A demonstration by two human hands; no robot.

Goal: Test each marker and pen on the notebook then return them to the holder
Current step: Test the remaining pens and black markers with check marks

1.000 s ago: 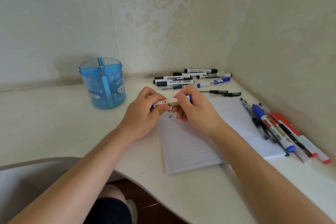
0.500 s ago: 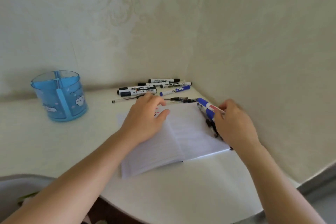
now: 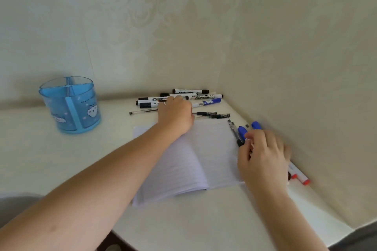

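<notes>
your left hand (image 3: 176, 116) lies fingers-out and loose on the marker pile (image 3: 204, 97); your right hand (image 3: 263, 157) curls over the blurred pens (image 3: 234, 131), grip unclear.

Desk (image 3: 30, 159): pale cream top, curved front edge. Walls (image 3: 183, 26): cream wallpaper with a faint leaf pattern, meeting in a corner behind the desk. Grey shape (image 3: 18, 204) noted lower left, possibly a chair; outline blurred. Grey strip (image 3: 359, 236) lower right.
</notes>
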